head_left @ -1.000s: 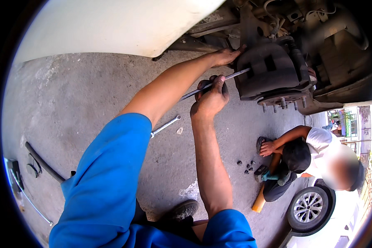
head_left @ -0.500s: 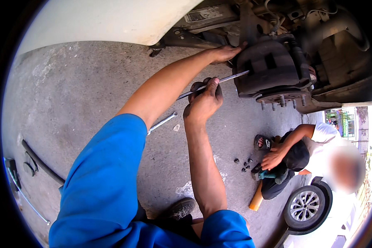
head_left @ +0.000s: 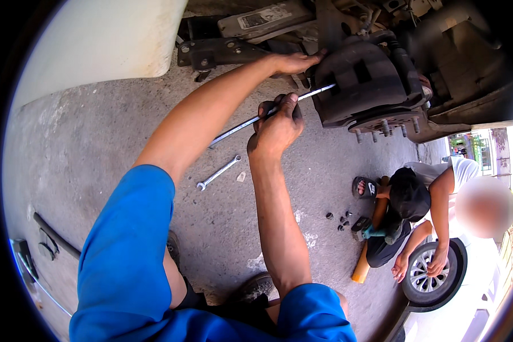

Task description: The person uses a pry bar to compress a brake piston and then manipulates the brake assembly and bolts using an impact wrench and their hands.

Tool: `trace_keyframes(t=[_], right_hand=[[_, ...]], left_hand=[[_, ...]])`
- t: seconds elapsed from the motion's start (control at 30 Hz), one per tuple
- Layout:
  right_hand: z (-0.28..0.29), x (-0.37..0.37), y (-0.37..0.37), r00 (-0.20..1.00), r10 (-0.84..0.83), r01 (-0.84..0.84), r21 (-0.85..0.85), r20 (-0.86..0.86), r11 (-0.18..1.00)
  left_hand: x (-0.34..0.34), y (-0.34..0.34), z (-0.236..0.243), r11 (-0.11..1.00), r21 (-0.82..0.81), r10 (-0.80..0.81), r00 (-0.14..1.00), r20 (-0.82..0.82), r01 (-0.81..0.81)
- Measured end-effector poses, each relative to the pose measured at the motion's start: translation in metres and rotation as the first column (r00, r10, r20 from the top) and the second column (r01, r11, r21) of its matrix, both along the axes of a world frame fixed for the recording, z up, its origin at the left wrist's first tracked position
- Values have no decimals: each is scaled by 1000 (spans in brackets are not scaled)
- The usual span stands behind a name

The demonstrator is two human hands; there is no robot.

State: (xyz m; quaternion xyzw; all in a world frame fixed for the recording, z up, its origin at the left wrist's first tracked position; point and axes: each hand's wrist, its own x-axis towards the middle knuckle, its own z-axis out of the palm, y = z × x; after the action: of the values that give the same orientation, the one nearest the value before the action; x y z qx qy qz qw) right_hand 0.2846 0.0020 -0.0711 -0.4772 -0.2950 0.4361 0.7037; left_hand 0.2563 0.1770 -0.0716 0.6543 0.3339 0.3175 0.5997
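Observation:
My right hand (head_left: 277, 126) is closed around a long metal bar (head_left: 240, 125) whose tip reaches the left side of a dark brake caliper and wheel hub (head_left: 369, 85) under a raised car. My left hand (head_left: 298, 61) rests at the caliper's upper left edge, fingers against it; what it grips is hidden. Wheel studs stick out below the hub. Both arms wear blue sleeves.
A combination wrench (head_left: 218, 172) lies on the concrete below the bar. Another person (head_left: 433, 194) crouches at the right beside a removed wheel (head_left: 433, 273), loose lug nuts (head_left: 339, 219) and a wooden-handled tool (head_left: 361, 268). The white car body (head_left: 97, 45) overhangs top left.
The view has shifted so the hub sits slightly lower. My right hand has stayed on the bar and my left hand on the caliper. The crouching person has moved a hand toward the wheel.

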Motion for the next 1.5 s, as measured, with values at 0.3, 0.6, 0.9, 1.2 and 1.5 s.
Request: trace_keyframes(t=[0.3, 0.6, 0.9, 1.2, 1.5], right_hand=[[4, -25, -28, 995, 85, -86, 7, 45, 996], [27, -8, -23, 987, 119, -130, 108, 105, 986], [66, -3, -21, 969, 216, -209, 72, -118, 975], [82, -7, -15, 916, 223, -173, 174, -332, 969], [93, -1, -11, 872, 348, -304, 175, -343, 936]], left_hand=[[-5, -22, 14, 998, -62, -30, 999, 30, 32], [-20, -22, 0, 987, 80, 157, 964, -217, -142], [-169, -159, 34, 891, -350, -339, 937, -89, 289], [-230, -297, 105, 921, -277, 246, 960, -134, -274], [-226, -293, 134, 870, -336, 307, 930, -203, -361]])
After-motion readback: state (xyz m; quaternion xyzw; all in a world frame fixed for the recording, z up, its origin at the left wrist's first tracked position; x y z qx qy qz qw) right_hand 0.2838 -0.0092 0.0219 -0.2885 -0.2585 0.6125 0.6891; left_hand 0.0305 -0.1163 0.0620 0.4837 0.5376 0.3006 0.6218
